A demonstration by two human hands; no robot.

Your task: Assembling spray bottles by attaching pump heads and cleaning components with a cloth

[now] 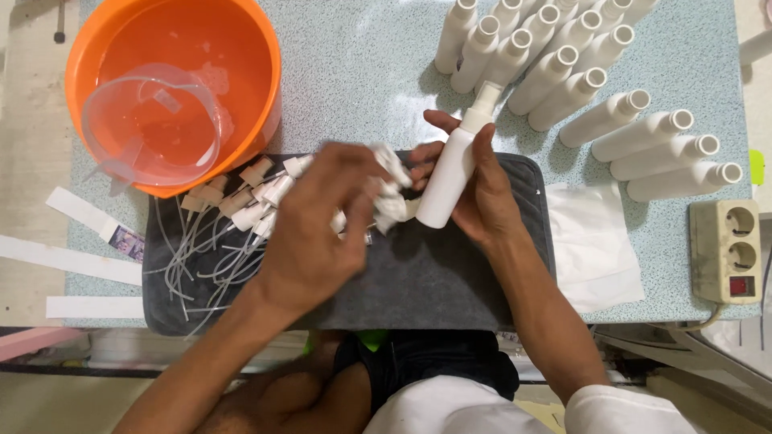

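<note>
Centrally, right hand wraps closed round a white plastic spray bottle, its long axis tilted nozzle-up toward the far right, while left hand, fingers curled on a crumpled white cloth, sits just beside the bottle's left flank over the grey mat.

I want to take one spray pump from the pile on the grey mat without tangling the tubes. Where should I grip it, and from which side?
Probably grip a spray pump by its white head, coming from the orange basin side. The heads lie at that edge of the grey mat, while the thin tubes trail and cross toward the person, so lifting by the head should draw its tube out.
</note>
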